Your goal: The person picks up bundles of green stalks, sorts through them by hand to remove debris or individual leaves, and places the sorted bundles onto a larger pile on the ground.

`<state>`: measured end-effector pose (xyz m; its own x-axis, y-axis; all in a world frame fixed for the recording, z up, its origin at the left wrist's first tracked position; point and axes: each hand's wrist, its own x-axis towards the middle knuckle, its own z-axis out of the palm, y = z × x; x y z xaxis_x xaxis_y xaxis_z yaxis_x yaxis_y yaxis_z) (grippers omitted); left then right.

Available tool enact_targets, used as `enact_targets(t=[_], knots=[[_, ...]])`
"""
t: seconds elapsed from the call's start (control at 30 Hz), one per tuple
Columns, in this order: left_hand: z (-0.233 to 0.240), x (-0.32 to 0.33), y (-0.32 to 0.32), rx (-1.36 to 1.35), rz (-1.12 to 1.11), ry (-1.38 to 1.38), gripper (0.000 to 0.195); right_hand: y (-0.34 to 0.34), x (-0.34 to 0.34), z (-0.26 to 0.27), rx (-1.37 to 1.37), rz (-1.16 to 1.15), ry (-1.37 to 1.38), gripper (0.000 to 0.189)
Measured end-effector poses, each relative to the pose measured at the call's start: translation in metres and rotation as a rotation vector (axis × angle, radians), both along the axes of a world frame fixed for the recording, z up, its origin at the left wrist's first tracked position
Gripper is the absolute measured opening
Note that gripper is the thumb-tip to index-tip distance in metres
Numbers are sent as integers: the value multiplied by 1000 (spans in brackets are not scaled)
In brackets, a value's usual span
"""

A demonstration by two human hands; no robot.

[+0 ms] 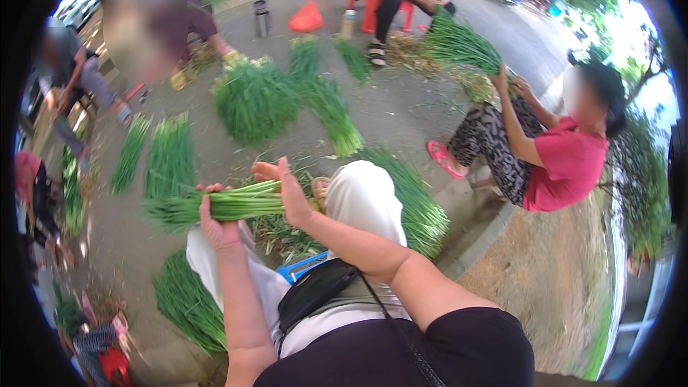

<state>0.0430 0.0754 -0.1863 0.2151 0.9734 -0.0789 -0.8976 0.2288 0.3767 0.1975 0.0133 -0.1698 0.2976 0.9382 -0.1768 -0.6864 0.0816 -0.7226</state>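
Note:
A bundle of green chives point(244, 201) lies crosswise over my knees, its pale cut ends to the right and its leafy tips to the left. My left hand point(219, 217) is wrapped around the middle of the bundle from below. At the pale stem ends stands my right hand point(293, 193), palm flat against them with the fingers extended and nothing gripped. Below the bundle, trimmed leaves and scraps point(287, 234) litter the ground between my feet. A larger chive pile point(188, 301) lies beside my left leg, and another pile point(424, 220) beside my right leg.
More chive bunches point(171, 156) and a big heap point(255, 99) lie on the pavement ahead. A person in a pink shirt point(564, 164) sits at right, holding chives point(462, 43). Other people sit around. A thermos point(262, 19) and a red plastic bag point(306, 17) stand farther off. A curb point(484, 239) runs at right.

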Motion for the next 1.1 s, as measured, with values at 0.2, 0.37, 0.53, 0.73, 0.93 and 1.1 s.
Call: enact_targets(t=[0.2, 0.37, 0.53, 0.73, 0.93, 1.1], knots=[[2, 3, 0, 8, -50, -5, 34, -6, -2, -2, 104, -64, -461, 26], [0, 2, 3, 28, -48, -25, 33, -2, -2, -11, 117, -69, -490, 24], [-1, -1, 4, 26, -66, -49, 29, -4, -4, -8, 96, -130, -563, 29], [-8, -6, 10, 18, -131, -137, 26, -4, -6, -10, 99, -140, -544, 27], [3, -1, 8, -54, -38, -56, 21, -8, -13, 1, 99, -167, -241, 20], [5, 0, 9, -69, -90, -78, 22, -3, 2, -14, 66, -12, -624, 34]])
